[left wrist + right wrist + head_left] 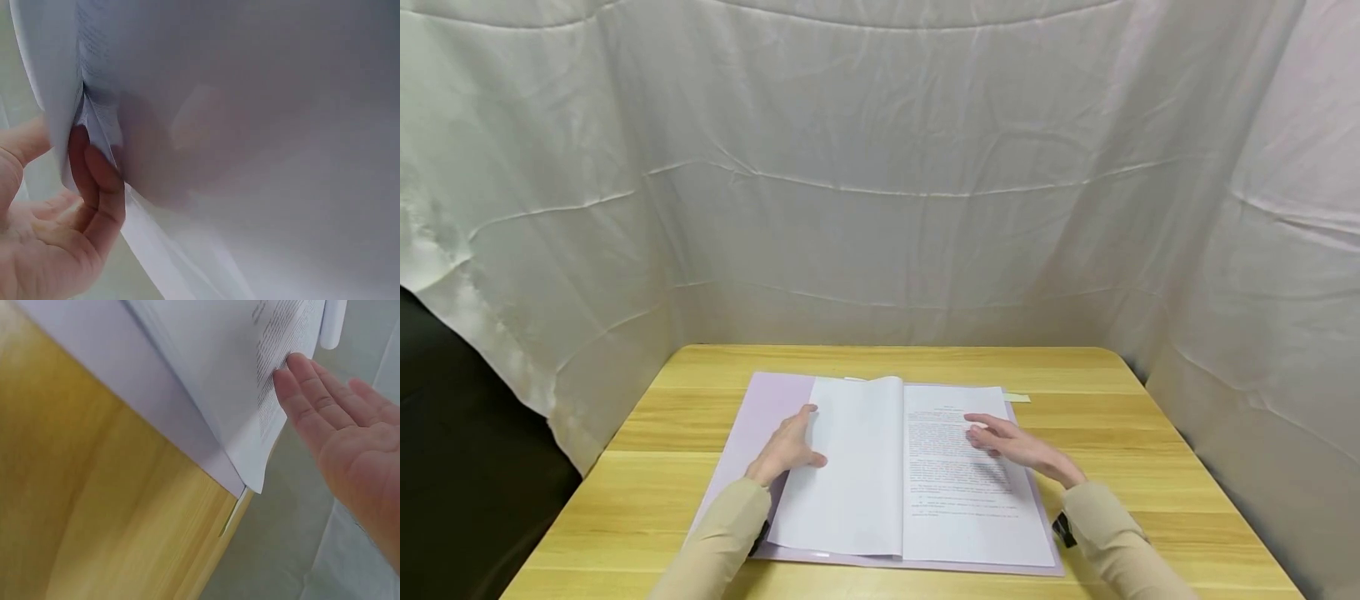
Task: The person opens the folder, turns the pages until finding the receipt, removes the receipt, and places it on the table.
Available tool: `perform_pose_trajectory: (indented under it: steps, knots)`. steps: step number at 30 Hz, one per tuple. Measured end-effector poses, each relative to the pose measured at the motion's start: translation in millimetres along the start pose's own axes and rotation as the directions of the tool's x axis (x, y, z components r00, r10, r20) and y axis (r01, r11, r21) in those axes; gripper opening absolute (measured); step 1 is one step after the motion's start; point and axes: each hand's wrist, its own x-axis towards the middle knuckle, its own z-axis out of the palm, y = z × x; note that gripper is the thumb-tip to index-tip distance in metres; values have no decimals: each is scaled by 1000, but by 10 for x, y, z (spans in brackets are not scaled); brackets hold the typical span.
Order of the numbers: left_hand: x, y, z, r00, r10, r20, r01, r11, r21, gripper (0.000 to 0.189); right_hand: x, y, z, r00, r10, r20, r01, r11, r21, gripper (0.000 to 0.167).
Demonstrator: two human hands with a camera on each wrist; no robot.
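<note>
A lilac folder (782, 396) lies open on the table with a stack of white sheets inside. Its left sheet (857, 467) shows a blank side, turned over and standing a little off the folder. Printed text covers the right-hand page (962, 533). At the left sheet's outer edge, my left hand (784, 450) holds the paper, thumb on one face. The left wrist view has the fingers (103, 194) curled at the paper's edge, partly behind it. Over the printed page, my right hand (1018, 446) hovers with extended fingers, its fingertips (287, 378) close to the text.
The wooden table (1075, 375) carries the folder near its front edge. A pale yellow-green tab (1017, 397) sticks out at the folder's upper right. Grey-white curtains (880, 208) hang behind and on both sides. Something black (460, 467) stands at the left.
</note>
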Motion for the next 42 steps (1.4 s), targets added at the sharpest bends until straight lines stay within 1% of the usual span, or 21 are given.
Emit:
perform_pose_trajectory:
  steps: [3, 8, 11, 14, 17, 22, 24, 26, 29, 32, 35, 37, 40, 42]
  knots:
    - [-6, 10, -5, 1000, -9, 3, 9, 1000, 25, 93, 14, 20, -26, 1000, -9, -6, 9, 1000, -20, 62]
    - [-9, 27, -22, 999, -32, 18, 30, 996, 84, 92, 57, 61, -68, 999, 0, -36, -2, 998, -70, 60]
    - [0, 34, -29, 1000, -29, 13, 27, 991, 134, 91, 89, 67, -86, 998, 24, -62, -31, 995, -100, 60]
    - [14, 32, -27, 1000, -20, 4, 19, 983, 181, 90, 120, 67, -107, 997, 32, -77, -41, 992, -121, 60]
    - [27, 22, -21, 1000, -12, 0, 12, 979, 204, 86, 151, 66, -144, 996, 18, -86, -30, 990, -138, 59]
    - [36, 17, -17, 1000, 21, 13, -23, 980, 199, 79, 223, 117, -225, 994, -36, -108, 18, 987, -157, 56]
    - [43, 18, -14, 999, 35, 34, -41, 982, 185, 79, 256, 157, -256, 991, -46, -123, 25, 985, -168, 55]
    - [57, 15, -8, 996, 56, 62, -66, 984, 168, 80, 282, 191, -288, 989, -35, -141, 10, 984, -177, 55]
    - [86, 18, -2, 987, 94, 129, -110, 987, 117, 81, 320, 217, -324, 987, -28, -161, -6, 979, -204, 54]
    - [121, 15, -2, 968, 136, 209, -147, 988, 39, 83, 346, 220, -341, 982, -11, -189, -30, 976, -216, 54]
    - [151, 1, 1, 947, 149, 284, -148, 989, -28, 86, 366, 233, -352, 979, -4, -206, -42, 975, -219, 54]
    - [166, -11, 6, 936, 143, 322, -138, 990, -37, 87, 379, 252, -361, 976, 2, -218, -51, 975, -217, 54]
    - [176, -34, 14, 925, 128, 358, -126, 992, -30, 88, 415, 290, -376, 970, -4, -241, -54, 971, -232, 52]
    - [175, -36, 13, 922, 116, 370, -113, 993, -29, 89, 433, 311, -389, 966, -8, -258, -55, 970, -235, 52]
